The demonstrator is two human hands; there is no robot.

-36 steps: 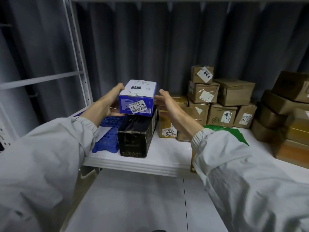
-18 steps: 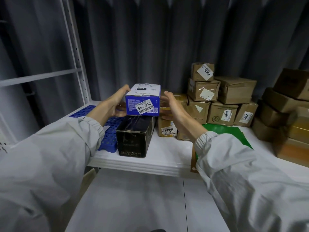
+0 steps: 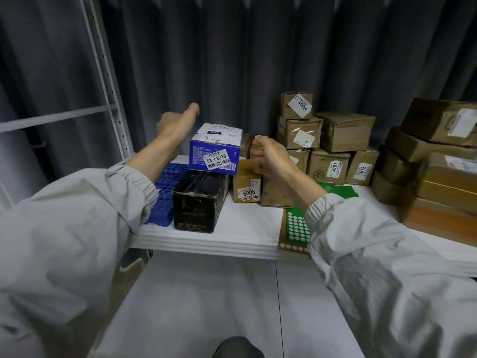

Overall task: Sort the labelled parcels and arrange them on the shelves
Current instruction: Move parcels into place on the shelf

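- Both hands had let go of the blue box (image 3: 215, 151) and drawn away from it since the earlier frame.
- Left hand (image 3: 178, 122) hovered up and left of the box, blurred, fingers stretched out, holding nothing.
- Right hand (image 3: 268, 156) hung just right of the box, fingers loosely curled, empty.
- Blue box rested on the black box (image 3: 198, 200) on the shelf (image 3: 247, 233), label facing near.
- Parcel 6008 (image 3: 246, 184) stood just right of the black box; brown parcels (image 3: 327, 140) were stacked farther right.
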